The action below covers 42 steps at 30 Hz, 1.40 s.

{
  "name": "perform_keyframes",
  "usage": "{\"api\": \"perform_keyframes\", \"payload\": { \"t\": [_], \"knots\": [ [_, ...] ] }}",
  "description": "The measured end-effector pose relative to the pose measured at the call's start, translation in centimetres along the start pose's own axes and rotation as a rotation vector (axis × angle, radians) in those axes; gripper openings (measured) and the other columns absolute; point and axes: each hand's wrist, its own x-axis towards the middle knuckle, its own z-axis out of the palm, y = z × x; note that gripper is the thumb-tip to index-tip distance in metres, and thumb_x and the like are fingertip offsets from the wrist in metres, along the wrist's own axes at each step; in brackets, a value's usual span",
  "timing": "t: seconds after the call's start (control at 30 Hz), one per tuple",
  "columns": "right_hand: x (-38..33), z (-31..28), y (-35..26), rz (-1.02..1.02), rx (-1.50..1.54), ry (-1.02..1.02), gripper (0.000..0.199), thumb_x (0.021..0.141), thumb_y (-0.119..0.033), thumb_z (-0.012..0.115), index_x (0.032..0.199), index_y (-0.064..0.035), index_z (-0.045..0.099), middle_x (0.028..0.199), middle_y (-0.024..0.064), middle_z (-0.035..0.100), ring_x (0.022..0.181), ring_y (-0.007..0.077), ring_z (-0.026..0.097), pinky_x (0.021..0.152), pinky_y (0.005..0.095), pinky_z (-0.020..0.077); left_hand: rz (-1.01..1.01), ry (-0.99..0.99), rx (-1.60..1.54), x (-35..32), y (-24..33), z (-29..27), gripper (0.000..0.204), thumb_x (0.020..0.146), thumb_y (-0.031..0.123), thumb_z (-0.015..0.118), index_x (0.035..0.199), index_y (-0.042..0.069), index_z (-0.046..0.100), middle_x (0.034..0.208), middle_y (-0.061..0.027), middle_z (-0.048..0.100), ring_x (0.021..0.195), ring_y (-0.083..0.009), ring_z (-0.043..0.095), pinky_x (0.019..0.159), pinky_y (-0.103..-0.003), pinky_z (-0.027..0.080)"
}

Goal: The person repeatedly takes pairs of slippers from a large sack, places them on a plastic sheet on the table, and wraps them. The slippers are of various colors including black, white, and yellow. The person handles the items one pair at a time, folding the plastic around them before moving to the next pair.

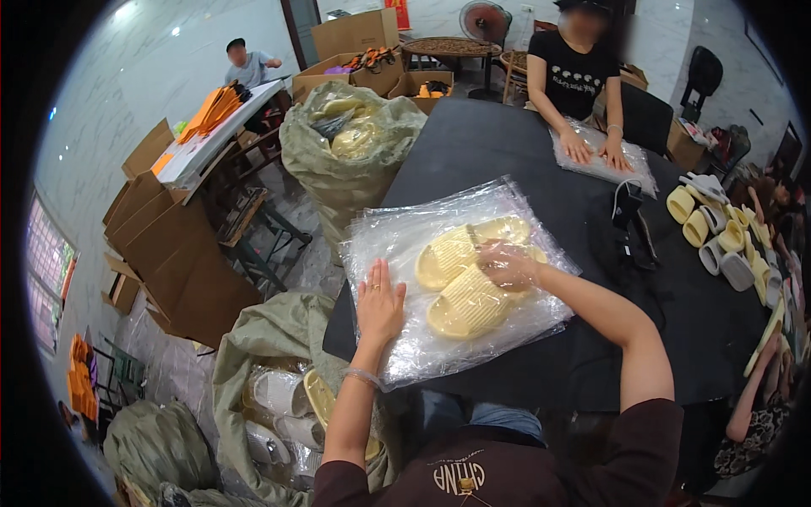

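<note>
A pair of pale yellow slippers (463, 311) with ribbed straps lies in a clear plastic bag (435, 359), on top of a stack of such bags. My right hand (509, 267) reaches into the bag from the right and is closed on the slippers, between and over them. Clear film covers its fingers, so they show only in part. At the left of the stack, my left hand (380, 306) presses flat on the plastic with fingers stretched out, holding nothing.
The stack rests on a black-covered table (473, 144). Loose slippers (718, 228) lie at its right end, near a black stand (629, 215). Across the table, a co-worker's hands (596, 152) press on clear bags. Woven sacks (346, 169) with bagged slippers stand on the left, beside cardboard (186, 262).
</note>
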Motion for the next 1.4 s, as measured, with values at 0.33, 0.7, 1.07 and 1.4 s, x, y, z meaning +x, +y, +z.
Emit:
{"api": "perform_keyframes", "payload": {
  "t": [0.33,0.7,1.07,1.4],
  "knots": [
    [-12.0,-13.9,3.0,0.709,-0.114,0.349,0.017,0.068,-0.014,0.063,0.082,-0.0046,0.065,0.078,0.0158,0.064,0.076,0.0325,0.061,0.069,0.0408,0.0477,0.043,0.044,0.084,0.0,1.4,0.0,0.074,0.090,0.051,0.045,0.142,0.000,0.031,0.151,-0.0161,0.024,0.140,-0.0271,0.022,0.113,-0.043,0.016],
    [12.1,-13.4,-14.4,0.329,0.418,0.810,0.051,0.077,-0.051,0.066,0.059,-0.0029,0.064,0.064,0.0137,0.063,0.053,0.0251,0.061,0.054,0.0379,0.0489,0.113,0.171,0.388,-1.6,-1.2,1.2,0.054,0.098,0.033,0.032,0.142,0.002,0.032,0.148,-0.0166,0.030,0.140,-0.0289,0.021,0.113,-0.044,0.015],
    [9.4,4.4,-11.9,0.815,0.235,0.277,0.042,0.084,-0.038,0.051,0.072,0.0002,0.063,0.078,0.0201,0.064,0.071,0.0330,0.064,0.066,0.0439,0.0505,0.115,-0.213,0.393,-0.5,-0.2,-0.8,0.054,0.095,0.032,0.036,0.140,0.002,0.035,0.143,-0.0167,0.038,0.139,-0.0278,0.024,0.111,-0.049,0.017],
    [3.1,0.6,-6.2,1.002,0.045,0.175,0.039,0.088,-0.036,0.048,0.080,-0.0021,0.066,0.082,0.0164,0.066,0.074,0.0297,0.066,0.066,0.0416,0.0519,0.000,0.035,0.222,-0.1,-0.5,1.2,0.054,0.095,0.030,0.034,0.141,0.001,0.034,0.151,-0.0149,0.025,0.141,-0.0282,0.020,0.112,-0.049,0.017]
  ]
}}
